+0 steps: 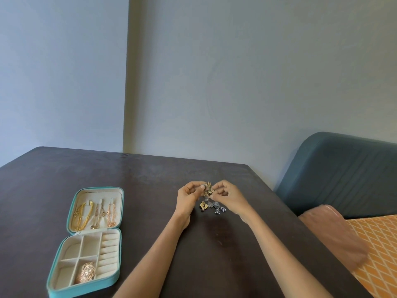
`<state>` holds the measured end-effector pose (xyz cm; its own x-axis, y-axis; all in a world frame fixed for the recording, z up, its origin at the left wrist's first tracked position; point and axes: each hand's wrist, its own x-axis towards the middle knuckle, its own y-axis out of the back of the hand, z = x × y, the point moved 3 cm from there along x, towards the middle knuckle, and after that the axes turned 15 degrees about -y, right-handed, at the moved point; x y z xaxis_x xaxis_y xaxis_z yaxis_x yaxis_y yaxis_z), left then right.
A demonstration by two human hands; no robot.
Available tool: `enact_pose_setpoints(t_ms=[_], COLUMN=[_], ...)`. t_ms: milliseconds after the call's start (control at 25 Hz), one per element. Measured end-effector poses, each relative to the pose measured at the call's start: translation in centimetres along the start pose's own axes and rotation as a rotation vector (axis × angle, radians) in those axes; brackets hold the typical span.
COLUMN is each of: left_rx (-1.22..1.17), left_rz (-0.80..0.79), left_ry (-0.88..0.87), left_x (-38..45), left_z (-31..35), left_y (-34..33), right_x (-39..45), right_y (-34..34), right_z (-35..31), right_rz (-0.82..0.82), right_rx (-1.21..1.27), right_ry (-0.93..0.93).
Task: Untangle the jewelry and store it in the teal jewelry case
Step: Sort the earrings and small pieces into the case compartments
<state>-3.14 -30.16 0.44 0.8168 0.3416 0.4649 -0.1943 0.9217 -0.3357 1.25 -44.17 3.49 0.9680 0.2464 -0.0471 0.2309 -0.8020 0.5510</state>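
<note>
Pinching a small tangled cluster of jewelry [208, 190] between them, both hands hovered above the dark table [133, 190] just right of the frame's centre. The left hand [189, 195] had its fingers curled and its thumb and fingertips clamped on the cluster's left side; the right hand [227, 195] had its fingers curled too, thumb and forefinger clamped on the right side. The gold-toned knot sat at the top of the cluster, between the fingertips. Below it hung a gold flower-shaped piece [203, 205] and a silver piece with purple beads [218, 208], dangling near the tabletop; whether they touched it could not be told. The teal jewelry case [86, 239] lay open flat on the table in the lower left of the frame, well apart from the hands. In its lid half, the farther one, gold chains [82, 216] hung on the left, with thinner rose-gold chains [107, 214] beside them to the right. In the nearer half, a round rose-gold filigree piece [87, 271] rested in the lower compartment next to the ring rolls [109, 250], which ran along the right side. A teal upholstered seat [339, 175] stood at the right edge of the frame beyond the table, and an orange diamond-patterned fabric [378, 244] filled the lower right corner.
</note>
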Motion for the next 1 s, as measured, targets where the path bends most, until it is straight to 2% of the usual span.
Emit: enact_pose_setpoints(t_ms=[160, 240, 360, 560, 840, 1000], left_rx=[0.005, 0.016, 0.013, 0.023, 0.044, 0.033], left_rz=[0.004, 0.000, -0.015, -0.019, -0.026, -0.025], left_ry=[0.013, 0.014, 0.010, 0.011, 0.020, 0.018], left_x=[0.2, 0.2, 0.1, 0.2, 0.3, 0.3], left_z=[-0.4, -0.4, -0.5, -0.4, -0.6, -0.6], left_y=[0.1, 0.1, 0.0, 0.0, 0.0, 0.1], right_x=[-0.2, -0.5, -0.5, 0.6, 2.0, 1.3], right_y=[1.2, 0.8, -0.1, 0.2, -0.5, -0.1], right_z=[1.6, 2.0, 2.0, 1.9, 2.1, 2.6], right_rz=[0.239, 0.239, 0.222, 0.270, 0.266, 0.328], right_rx=[-0.320, -0.443, -0.509, -0.266, -0.280, -0.123], right_ry=[-0.146, -0.203, -0.187, -0.214, -0.259, -0.274])
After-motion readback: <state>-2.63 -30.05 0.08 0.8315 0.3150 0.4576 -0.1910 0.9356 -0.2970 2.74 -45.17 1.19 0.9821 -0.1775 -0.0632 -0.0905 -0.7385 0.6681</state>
